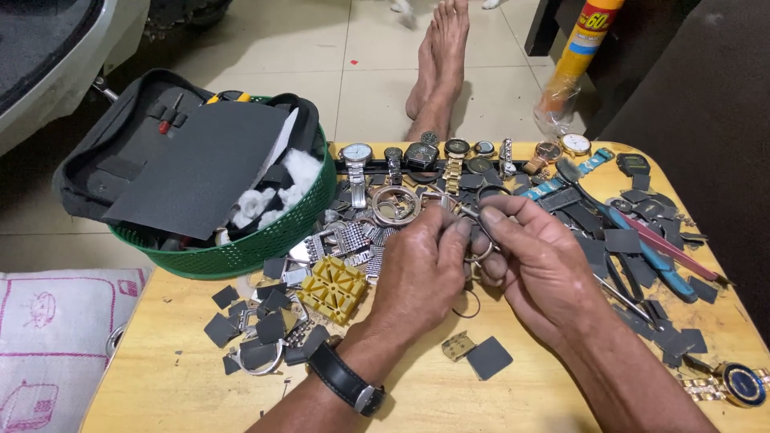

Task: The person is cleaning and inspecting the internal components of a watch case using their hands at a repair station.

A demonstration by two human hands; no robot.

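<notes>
i have both hands over the middle of the wooden table (pixel 417 401), pinched together on a small metal watch part (pixel 480 253), a ring-shaped case as far as i can tell. my left hand (pixel 421 269) closes finger and thumb on its near edge; my right hand (pixel 533 261) grips it from the other side and also pinches a thin metal tool (pixel 455 207) whose tip points up and left. the part hangs just above the clutter, not resting on anything.

the risk i judge greatest is the tool slipping off the small case, which could scratch it or jab a fingertip. if either pinch loosens, the part drops among the grey pads (pixel 489 357) and loose links (pixel 353 240) and gets lost. the yellow holder block (pixel 333 287) sits unused just beside my left wrist, so nothing braces the work.
</notes>
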